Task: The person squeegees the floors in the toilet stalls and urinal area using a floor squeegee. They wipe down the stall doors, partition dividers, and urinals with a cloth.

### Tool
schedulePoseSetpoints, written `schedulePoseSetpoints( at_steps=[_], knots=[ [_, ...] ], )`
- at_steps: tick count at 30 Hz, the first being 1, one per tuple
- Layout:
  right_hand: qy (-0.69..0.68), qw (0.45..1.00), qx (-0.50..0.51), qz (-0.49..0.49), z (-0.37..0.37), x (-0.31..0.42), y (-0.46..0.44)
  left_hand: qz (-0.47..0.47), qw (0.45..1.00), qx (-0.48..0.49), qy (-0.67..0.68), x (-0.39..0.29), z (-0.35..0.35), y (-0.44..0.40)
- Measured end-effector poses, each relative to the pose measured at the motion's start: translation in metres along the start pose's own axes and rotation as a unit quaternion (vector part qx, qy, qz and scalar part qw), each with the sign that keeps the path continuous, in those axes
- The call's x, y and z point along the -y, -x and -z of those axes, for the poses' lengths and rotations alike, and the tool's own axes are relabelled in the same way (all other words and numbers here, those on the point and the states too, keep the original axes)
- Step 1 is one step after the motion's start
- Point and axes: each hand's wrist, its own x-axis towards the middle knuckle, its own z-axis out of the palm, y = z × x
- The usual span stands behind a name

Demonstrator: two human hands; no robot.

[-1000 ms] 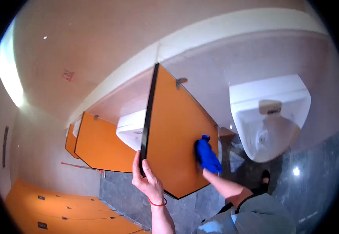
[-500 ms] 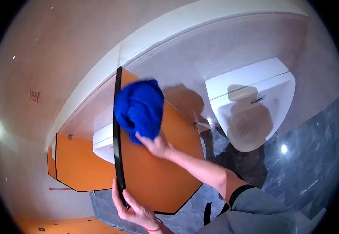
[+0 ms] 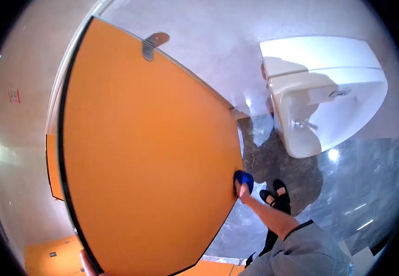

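Note:
A large orange partition panel (image 3: 149, 152) with black edging fills the middle of the head view. At the bottom left, my left hand (image 3: 87, 264) grips the panel's black edge; only part of its fingers shows. My right hand (image 3: 242, 192) is closed on a blue cloth (image 3: 245, 178), pressed at the panel's lower right edge near the floor. Much of the cloth is hidden or bunched small behind the fingers. A metal bracket (image 3: 148, 51) joins the panel's upper edge to the wall.
A white urinal (image 3: 319, 60) hangs on the wall to the right of the panel. My dark shoes (image 3: 273, 191) stand on the grey marbled floor (image 3: 346, 184) beneath it. Another orange partition (image 3: 54, 165) shows at the left, and orange doors (image 3: 54, 257) at the lower left.
My right hand has moved the blue cloth from the panel's upper left down to its lower right edge. The panel looms larger, and my left hand is lower in view, still at the edge.

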Motion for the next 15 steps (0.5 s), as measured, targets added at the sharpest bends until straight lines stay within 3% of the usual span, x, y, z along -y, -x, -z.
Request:
schedulePoseSetpoints(
  at_steps=[3, 5, 7, 8, 10, 11, 14, 15],
  knots=[
    [-0.265, 0.958, 0.109, 0.012, 0.020, 0.097, 0.119, 0.008, 1.000, 0.018, 0.020, -0.001, 0.011, -0.002],
    [-0.354, 0.907, 0.216, 0.071, 0.046, 0.171, 0.194, 0.140, 0.981, 0.036, 0.128, 0.001, 0.022, 0.010],
    [-0.245, 0.911, 0.264, 0.201, 0.081, 0.239, 0.244, 0.031, 0.997, 0.065, 0.027, 0.006, 0.033, 0.009],
    [-0.254, 0.881, 0.249, 0.312, 0.069, 0.261, 0.245, 0.097, 0.989, 0.086, 0.075, 0.019, 0.027, 0.009],
    [-0.184, 0.780, 0.219, 0.556, 0.088, 0.321, 0.247, 0.097, 0.980, 0.145, 0.093, -0.001, 0.038, 0.005],
    [-0.097, 0.701, 0.194, 0.679, 0.097, 0.369, 0.232, 0.092, 0.978, 0.164, 0.090, -0.007, 0.038, 0.004],
    [-0.240, 0.807, 0.152, 0.517, 0.076, 0.459, 0.185, 0.081, 0.975, 0.157, 0.137, -0.014, 0.032, 0.010],
    [-0.181, 0.832, 0.145, 0.504, 0.054, 0.492, 0.168, 0.076, 0.974, 0.163, 0.139, 0.015, 0.039, -0.003]
  ],
)
